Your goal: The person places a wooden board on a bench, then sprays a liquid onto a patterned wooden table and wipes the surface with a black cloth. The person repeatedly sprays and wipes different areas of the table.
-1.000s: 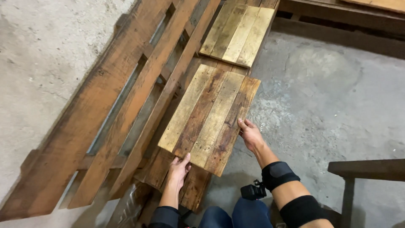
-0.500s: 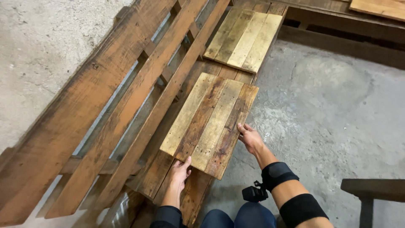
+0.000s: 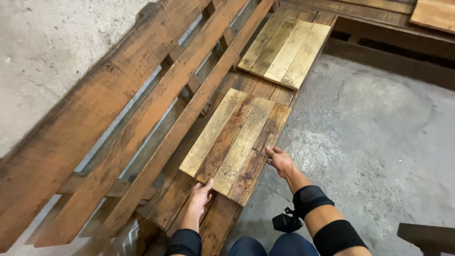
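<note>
Left hand [image 3: 201, 193] gripped the near edge of the square panel of four mismatched light and dark wooden slats [image 3: 235, 143], fingers curled over that edge and thumb on top. Right hand [image 3: 279, 160] was pressed against the panel's right side edge near its lower corner, fingers bent around the dark outer slat; a partial clasp, not a full fist. Both hands in contact with the panel.

Panel lay flat on the long seat-like surface of dark brown wooden planks [image 3: 177, 201], its near corner overhanging the plank edge on the floor side. Slats ran lengthwise away from the camera, angled up and right.

Second square panel of pale yellowish wooden slats [image 3: 286, 51] lay farther along the same surface, well apart from the held one, with bare planks between them.

Left of the panels a slanted backrest of long reddish-brown boards with gaps [image 3: 118, 123] rose from the surface. Grey cracked concrete floor [image 3: 374, 132] was to the right. Right forearm wore a black elbow and wrist wrap [image 3: 310, 199] with a small black device [image 3: 284, 223] hanging off it.
</note>
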